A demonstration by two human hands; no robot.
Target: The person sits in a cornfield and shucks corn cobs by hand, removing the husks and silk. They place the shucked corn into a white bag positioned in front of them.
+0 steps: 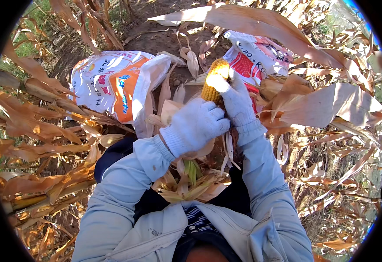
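Note:
A yellow ear of corn (211, 93) is tilted up in front of me, most of its kernels bare. My right hand (237, 100), in a white knit glove, grips it from the right with the thumb across the kernels. Just below, my left hand (199, 122), gloved the same way, is closed at the lower end of the ear. Pale dry husk (171, 111) shows beside the left glove. What exactly the left fingers pinch is hidden beneath them.
A white and orange woven sack (107, 83) lies on the left with its mouth facing me. Another printed sack (259, 54) lies at the upper right. Dry corn stalks and leaves (328, 104) crowd both sides, and loose husks (191, 183) lie between my legs.

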